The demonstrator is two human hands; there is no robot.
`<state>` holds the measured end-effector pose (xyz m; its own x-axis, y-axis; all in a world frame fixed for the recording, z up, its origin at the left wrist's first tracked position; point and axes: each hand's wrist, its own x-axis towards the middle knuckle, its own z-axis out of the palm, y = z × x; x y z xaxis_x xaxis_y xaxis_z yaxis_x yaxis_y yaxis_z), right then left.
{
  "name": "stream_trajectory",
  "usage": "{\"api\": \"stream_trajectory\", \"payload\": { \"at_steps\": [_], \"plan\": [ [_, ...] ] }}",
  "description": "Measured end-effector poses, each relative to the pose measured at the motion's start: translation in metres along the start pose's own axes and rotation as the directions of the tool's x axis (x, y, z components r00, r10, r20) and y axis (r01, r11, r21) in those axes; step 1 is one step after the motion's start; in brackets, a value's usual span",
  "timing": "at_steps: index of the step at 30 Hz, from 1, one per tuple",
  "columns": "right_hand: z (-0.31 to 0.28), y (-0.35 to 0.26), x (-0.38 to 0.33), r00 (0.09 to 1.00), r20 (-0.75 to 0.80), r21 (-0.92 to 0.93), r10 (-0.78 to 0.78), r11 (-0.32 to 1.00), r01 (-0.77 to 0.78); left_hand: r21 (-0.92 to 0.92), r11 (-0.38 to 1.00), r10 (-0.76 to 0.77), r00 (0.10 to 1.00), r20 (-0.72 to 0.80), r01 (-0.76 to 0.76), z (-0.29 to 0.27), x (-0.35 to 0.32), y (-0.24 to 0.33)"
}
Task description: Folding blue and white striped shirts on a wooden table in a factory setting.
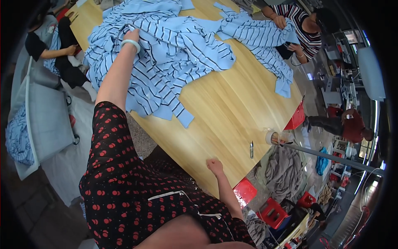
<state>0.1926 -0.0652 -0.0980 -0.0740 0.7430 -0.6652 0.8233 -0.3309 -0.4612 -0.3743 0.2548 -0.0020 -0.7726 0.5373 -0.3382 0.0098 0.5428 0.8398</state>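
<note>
Right hand (214, 164) rests fisted on the wooden table (224, 116); left hand (132, 35), fingers buried, grips striped blue fabric (166, 54) beyond.

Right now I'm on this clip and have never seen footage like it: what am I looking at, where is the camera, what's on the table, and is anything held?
There is no machine here. A person wears a wide fisheye camera on the head, looking down, so straight edges bend. The left hand reaches out onto a pile of light blue striped fabric pieces and appears to grasp it. The right hand rests on the bare wooden table, holding nothing. Small snips and a clear roll of tape lie near the table's edge. At the far end, another person handles more of the striped fabric.
</note>
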Motion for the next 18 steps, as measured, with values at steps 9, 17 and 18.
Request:
{"api": "stream_trajectory", "payload": {
  "at_steps": [9,17,18],
  "plan": [
    [-0.002,0.012,0.016,0.97,0.224,0.196,0.093,0.971,-0.138,-0.501,0.404,0.875,0.482,-0.032,-0.765,0.006,-0.206,0.11],
    [-0.029,-0.014,0.003,0.985,0.171,0.235,-0.039,0.972,-0.002,-0.175,0.475,0.841,0.386,0.379,-0.862,-0.001,-0.368,-0.088],
    [-0.034,-0.016,0.004,0.987,0.149,0.307,-0.064,0.952,0.015,-0.053,0.562,0.706,0.445,0.551,-0.826,0.002,-0.362,-0.137]
  ]
}}
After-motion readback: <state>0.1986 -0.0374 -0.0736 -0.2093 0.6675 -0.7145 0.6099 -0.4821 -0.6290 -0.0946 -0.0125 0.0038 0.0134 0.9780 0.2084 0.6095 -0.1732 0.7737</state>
